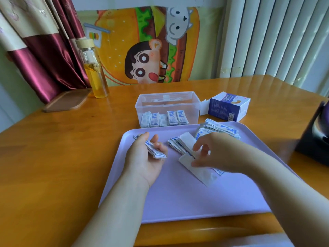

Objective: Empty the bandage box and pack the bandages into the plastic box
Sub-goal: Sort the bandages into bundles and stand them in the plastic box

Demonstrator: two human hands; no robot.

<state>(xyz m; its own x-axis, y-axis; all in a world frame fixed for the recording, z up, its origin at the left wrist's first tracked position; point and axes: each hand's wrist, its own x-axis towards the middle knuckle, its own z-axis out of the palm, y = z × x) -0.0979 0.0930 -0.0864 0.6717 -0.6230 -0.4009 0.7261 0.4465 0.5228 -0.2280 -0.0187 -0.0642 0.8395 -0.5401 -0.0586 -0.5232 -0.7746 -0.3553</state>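
Note:
A clear plastic box [167, 100] stands open behind a lilac tray [187, 202], with several bandages [164, 119] upright along its front wall. The blue and white bandage box [227, 108] lies on its side to the right, flap open. My left hand [147, 157] holds a small stack of bandages [154, 151] palm up over the tray's left part. My right hand [213, 150] reaches down over a pile of bandages [175, 143] and a white folded leaflet [197, 168], its fingertips at the paper. Another bandage heap [219, 128] lies at the tray's far right.
A glass bottle [95, 72] of yellow liquid stands at the back left beside a brown wooden lid [66, 100]. A dark object [315, 136] sits at the table's right edge. The wooden table [53, 148] surrounds the tray.

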